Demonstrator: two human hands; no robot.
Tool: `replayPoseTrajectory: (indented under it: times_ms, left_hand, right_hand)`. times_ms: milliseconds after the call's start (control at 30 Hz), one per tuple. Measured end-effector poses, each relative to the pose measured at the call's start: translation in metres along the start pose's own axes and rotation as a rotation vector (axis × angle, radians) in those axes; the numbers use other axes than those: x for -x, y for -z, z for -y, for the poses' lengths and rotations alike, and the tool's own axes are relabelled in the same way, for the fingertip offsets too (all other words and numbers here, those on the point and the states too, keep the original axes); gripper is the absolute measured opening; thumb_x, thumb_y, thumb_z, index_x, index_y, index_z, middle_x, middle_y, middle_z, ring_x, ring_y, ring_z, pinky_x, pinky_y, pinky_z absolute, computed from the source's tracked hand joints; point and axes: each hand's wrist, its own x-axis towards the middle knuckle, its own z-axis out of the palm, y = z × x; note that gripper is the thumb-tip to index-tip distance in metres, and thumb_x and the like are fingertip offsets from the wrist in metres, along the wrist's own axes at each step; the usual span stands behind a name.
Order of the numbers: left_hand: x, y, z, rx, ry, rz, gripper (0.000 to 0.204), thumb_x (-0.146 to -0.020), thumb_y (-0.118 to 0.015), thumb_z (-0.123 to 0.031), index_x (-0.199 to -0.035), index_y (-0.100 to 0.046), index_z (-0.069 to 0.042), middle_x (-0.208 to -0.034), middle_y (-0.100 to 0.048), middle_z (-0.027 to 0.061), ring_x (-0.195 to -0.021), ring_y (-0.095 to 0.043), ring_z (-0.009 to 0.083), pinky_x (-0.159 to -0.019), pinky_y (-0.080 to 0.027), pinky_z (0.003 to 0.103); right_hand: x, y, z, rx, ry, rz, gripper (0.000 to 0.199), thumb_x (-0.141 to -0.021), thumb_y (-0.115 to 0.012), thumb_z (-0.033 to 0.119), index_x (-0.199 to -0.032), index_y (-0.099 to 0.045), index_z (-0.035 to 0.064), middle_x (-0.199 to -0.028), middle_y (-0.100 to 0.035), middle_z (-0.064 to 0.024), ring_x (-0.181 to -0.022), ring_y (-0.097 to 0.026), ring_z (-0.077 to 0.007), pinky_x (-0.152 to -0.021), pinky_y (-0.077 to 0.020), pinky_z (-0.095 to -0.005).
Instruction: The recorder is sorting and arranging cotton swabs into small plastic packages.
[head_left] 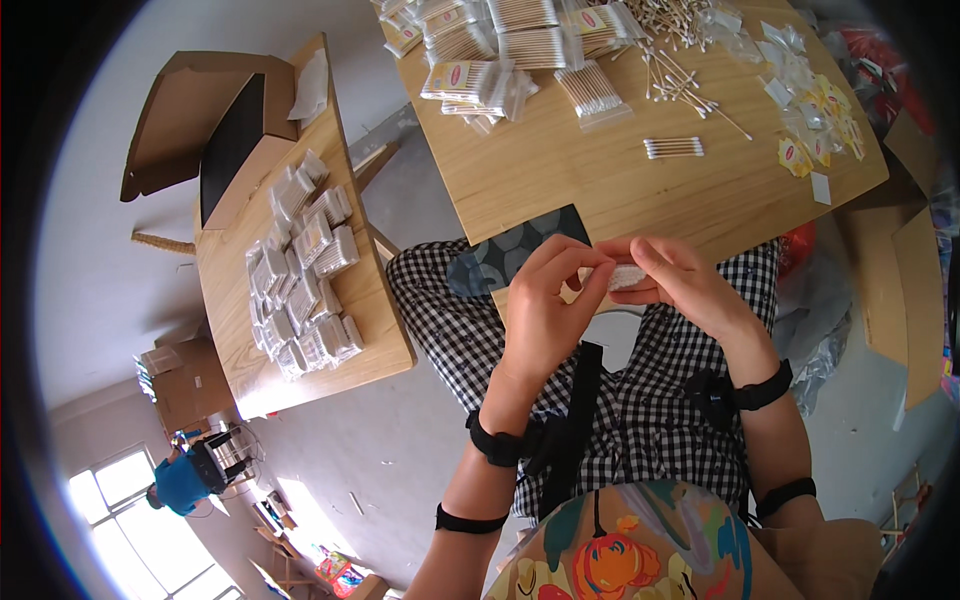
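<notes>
Above my lap, at the table's near edge, both hands meet around a small whitish bundle (628,276) that looks like cotton swab tips; most of it is hidden by fingers. My right hand (692,284) is curled around the bundle, thumb on top. Beside it, my left hand (556,300) pinches thumb and forefinger together at the bundle's left end; whether it grips the bundle itself is hard to make out. On the wooden table (530,170) ahead lies a short row of cotton swabs (674,148). Farther off is a loose heap of cotton swabs (690,25).
Filled swab bags (470,85) are piled at the table's far left; one bag (592,95) lies apart. Yellow cards (825,120) and clear bags sit at right. A left side table (380,345) holds packed bags (300,280) and an open carton (255,150). Someone in blue (190,478) is far left.
</notes>
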Motion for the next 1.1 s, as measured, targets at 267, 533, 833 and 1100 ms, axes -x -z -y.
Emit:
replayPoseTrajectory:
  times_ms: [267,533,833,1100]
  left_hand:
    - [0.014,-0.001,0.002,0.219,0.272,-0.216,0.015,-0.095,-0.072,-0.013,-0.101,-0.068,0.000,-0.083,-0.067,-0.0006,-0.069,-0.054,0.0035,-0.061,-0.043,0.019]
    - [0.043,-0.001,-0.007,0.807,0.475,0.099,0.022,-0.094,-0.073,-0.014,-0.109,-0.070,0.001,-0.093,-0.073,0.0032,-0.073,-0.063,0.0065,-0.061,-0.049,0.021]
    - [0.051,0.006,-0.010,0.860,0.430,0.004,0.020,-0.095,-0.071,-0.009,-0.111,-0.069,0.002,-0.095,-0.073,0.0056,-0.072,-0.063,0.0071,-0.057,-0.049,0.019]
    - [0.049,0.011,-0.032,0.472,0.401,-0.129,0.013,-0.091,-0.071,-0.004,-0.103,-0.071,0.002,-0.093,-0.072,0.0029,-0.073,-0.062,0.0054,-0.056,-0.048,0.018]
  right_hand:
    - [-0.001,-0.001,-0.001,-0.151,0.161,-0.065,0.062,-0.107,-0.040,0.048,-0.136,-0.053,-0.0055,-0.132,-0.061,-0.0177,-0.119,-0.064,-0.0239,-0.100,-0.0543,-0.0339]
    - [0.022,-0.032,-0.002,0.519,0.728,-0.147,0.068,-0.100,-0.058,0.043,-0.148,-0.042,-0.0021,-0.147,-0.052,-0.0199,-0.137,-0.050,-0.0329,-0.112,-0.0404,-0.0417]
    - [0.030,-0.034,0.000,0.705,0.866,-0.206,0.059,-0.090,-0.073,0.008,-0.142,-0.048,-0.0027,-0.144,-0.054,-0.0222,-0.132,-0.055,-0.0362,-0.109,-0.0458,-0.0430]
    - [0.029,-0.035,-0.004,0.706,0.852,-0.229,0.058,-0.088,-0.073,0.006,-0.141,-0.050,-0.0016,-0.143,-0.056,-0.0214,-0.131,-0.056,-0.0348,-0.109,-0.0472,-0.0417]
